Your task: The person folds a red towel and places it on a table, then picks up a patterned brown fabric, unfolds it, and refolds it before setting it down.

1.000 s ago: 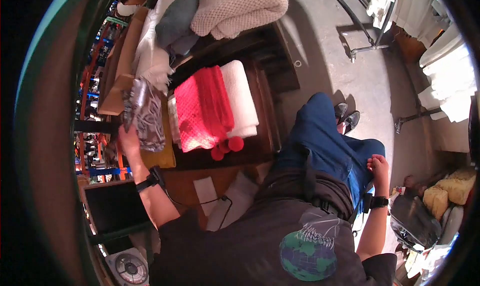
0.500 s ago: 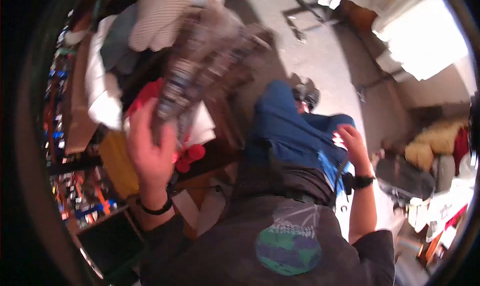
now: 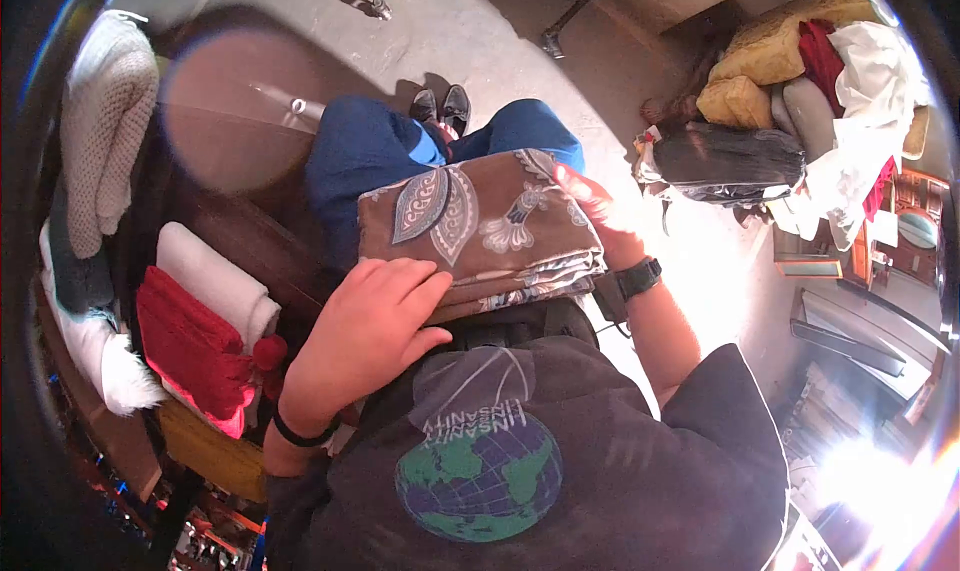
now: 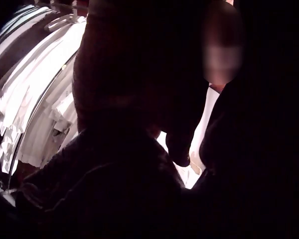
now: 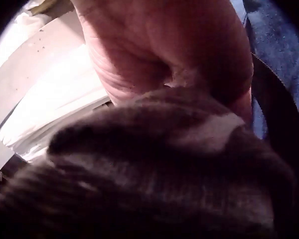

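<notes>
A folded brown cloth (image 3: 475, 226) with pale leaf and paisley shapes lies across the person's lap in the head view, its stacked layers showing along the near edge. My left hand (image 3: 370, 316) rests on its near left corner, fingers laid flat over the top and thumb spread apart. At the right side, my right hand (image 3: 605, 216) grips the cloth's edge, some of its fingers hidden. From the right wrist, the palm (image 5: 164, 45) shows right against the dark folds of the cloth (image 5: 159, 149). The left wrist view is mostly dark.
To the left, a red knitted blanket (image 3: 185, 346) and a white blanket (image 3: 215, 281) lie folded beside a beige knitted throw (image 3: 110, 136). A yellow cloth (image 3: 215, 451) is below them. On the right sit a black bag (image 3: 735, 161) and yellow cushions (image 3: 740, 101).
The left hand has brought the patterned cloth from the shelf at left, through the air, down onto the lap. The right hand has come to its right edge. The head view has turned right.
</notes>
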A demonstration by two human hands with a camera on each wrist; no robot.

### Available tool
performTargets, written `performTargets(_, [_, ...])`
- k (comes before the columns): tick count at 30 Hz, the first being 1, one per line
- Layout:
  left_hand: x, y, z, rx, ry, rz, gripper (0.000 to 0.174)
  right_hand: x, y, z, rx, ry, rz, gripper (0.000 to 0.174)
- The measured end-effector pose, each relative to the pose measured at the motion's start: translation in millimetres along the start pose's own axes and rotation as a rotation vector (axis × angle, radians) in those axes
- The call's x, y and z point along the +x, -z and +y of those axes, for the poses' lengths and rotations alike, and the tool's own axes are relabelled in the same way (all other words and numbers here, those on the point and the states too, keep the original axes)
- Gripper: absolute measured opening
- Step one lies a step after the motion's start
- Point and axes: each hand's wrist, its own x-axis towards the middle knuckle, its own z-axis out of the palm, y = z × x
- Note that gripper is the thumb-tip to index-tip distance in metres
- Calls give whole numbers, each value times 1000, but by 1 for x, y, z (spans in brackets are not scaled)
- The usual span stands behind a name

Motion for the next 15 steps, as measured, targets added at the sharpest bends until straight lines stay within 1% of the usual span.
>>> performTargets(1, [-1,1,1,-49,44,-14,60,-2,3,0,42,39,-29,61])
performTargets(2, [-2,1,2,-38,41,-20,60,-5,3,0,51,47,-33,61])
performTargets(4, [-2,0,5,-100,179,17,63,-18,-4,-8,82,114,-63,63])
performTargets(5, [0,-4,-2,-102,163,5,63,-17,-5,-12,49,104,-65,70])
performTargets(6, [1,-4,-2,-119,187,11,63,-17,-7,-17,57,115,-54,70])
performTargets(8, [6,-5,-3,-139,211,10,63,-11,-11,-25,-93,117,-155,76])
performTargets(9, [9,-6,-4,-136,210,-5,62,-11,-18,-29,-70,90,-116,76])
performTargets(10, [12,-5,-6,-131,212,-19,61,-10,-20,-33,-68,93,-119,76])
performTargets(13, [18,-5,-12,-86,211,-66,59,0,-33,-39,-324,150,-73,62])
performTargets(14, [18,-5,-12,-81,217,-61,59,3,-32,-37,-325,151,-83,62])
performTargets(15, [18,-5,-12,-82,217,-55,59,6,-29,-33,-427,153,-26,62])
